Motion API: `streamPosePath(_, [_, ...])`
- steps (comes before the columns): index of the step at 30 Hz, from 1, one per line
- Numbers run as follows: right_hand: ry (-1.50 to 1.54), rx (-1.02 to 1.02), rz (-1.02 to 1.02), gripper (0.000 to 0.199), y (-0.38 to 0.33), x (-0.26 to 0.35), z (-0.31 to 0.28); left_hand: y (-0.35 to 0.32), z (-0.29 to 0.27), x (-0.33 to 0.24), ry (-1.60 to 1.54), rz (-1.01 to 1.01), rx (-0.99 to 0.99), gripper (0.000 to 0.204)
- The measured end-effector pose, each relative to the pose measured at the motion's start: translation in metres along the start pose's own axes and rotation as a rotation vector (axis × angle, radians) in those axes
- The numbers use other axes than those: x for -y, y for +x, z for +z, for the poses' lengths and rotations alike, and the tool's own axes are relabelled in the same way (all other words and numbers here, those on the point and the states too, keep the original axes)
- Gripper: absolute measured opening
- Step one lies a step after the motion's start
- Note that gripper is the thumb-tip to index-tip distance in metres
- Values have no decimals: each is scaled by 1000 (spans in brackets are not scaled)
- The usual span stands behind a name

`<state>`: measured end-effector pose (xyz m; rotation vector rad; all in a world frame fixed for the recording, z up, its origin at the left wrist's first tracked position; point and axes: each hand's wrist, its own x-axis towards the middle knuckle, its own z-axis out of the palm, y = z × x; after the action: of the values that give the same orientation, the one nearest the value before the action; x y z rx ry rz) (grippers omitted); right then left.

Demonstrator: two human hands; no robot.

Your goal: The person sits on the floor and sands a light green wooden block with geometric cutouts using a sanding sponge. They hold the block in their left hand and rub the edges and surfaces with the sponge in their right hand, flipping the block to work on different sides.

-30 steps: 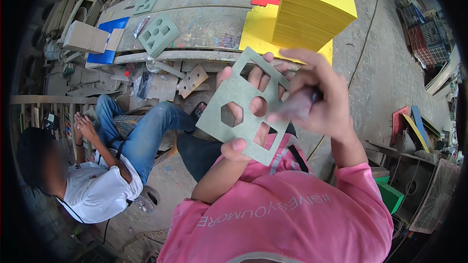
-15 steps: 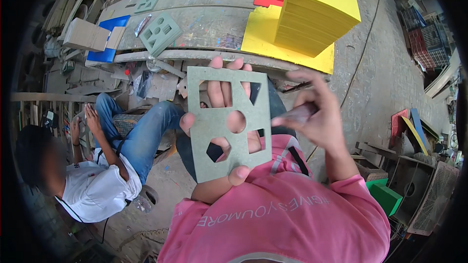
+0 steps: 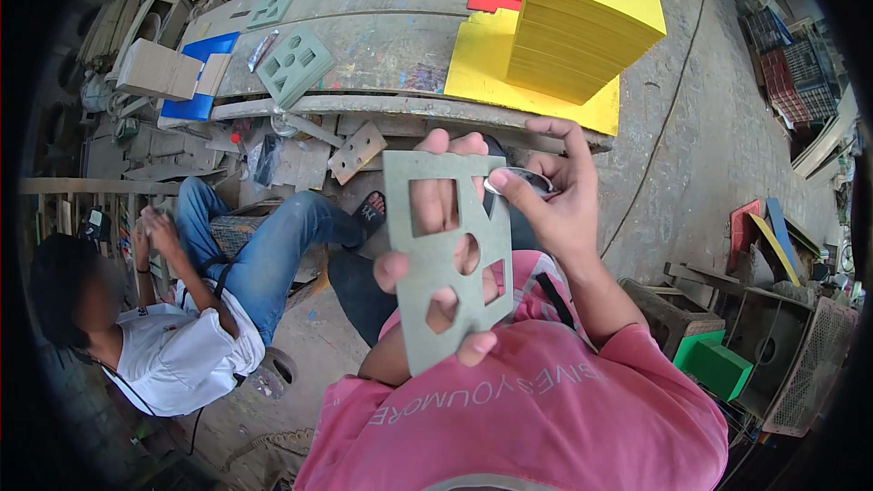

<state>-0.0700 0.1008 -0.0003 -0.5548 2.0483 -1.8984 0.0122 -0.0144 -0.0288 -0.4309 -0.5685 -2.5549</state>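
Observation:
A flat grey-green board with several shaped cut-outs is held up in front of me, tilted. My left hand grips it from behind; fingertips curl over its top and side edges, and parts of the hand show through the holes. At the board's upper right edge, my right hand pinches a small shiny, rounded piece between thumb and fingers. Its bright tip touches or nearly touches the board beside a cut-out. Fingers cover much of that piece, so its exact kind cannot be told.
Beyond my hands, a long worn bench carries similar cut-out boards, a tall yellow stack on a yellow sheet, red pieces, and a blue sheet with brown blocks. A seated person is at left. Crates and a green block stand right.
The board has shifted right and down a little and turned at an angle. My right hand has moved up to its upper right edge. The seated person's hands have moved slightly.

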Motion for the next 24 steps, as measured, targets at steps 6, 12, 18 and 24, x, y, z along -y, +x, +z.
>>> streamPosePath(6, [118,18,27,49,-7,-2,9,-8,15,6,280,50,-225,115])
streamPosePath(12, [296,117,177,45,-23,0,1,3,34,-1,380,-16,-282,118])
streamPosePath(18, [305,-2,202,42,-3,4,3,5,38,-3,520,-115,-161,119])
streamPosePath(24, [288,-40,97,41,5,-10,-1,-6,20,9,527,-42,-145,119])
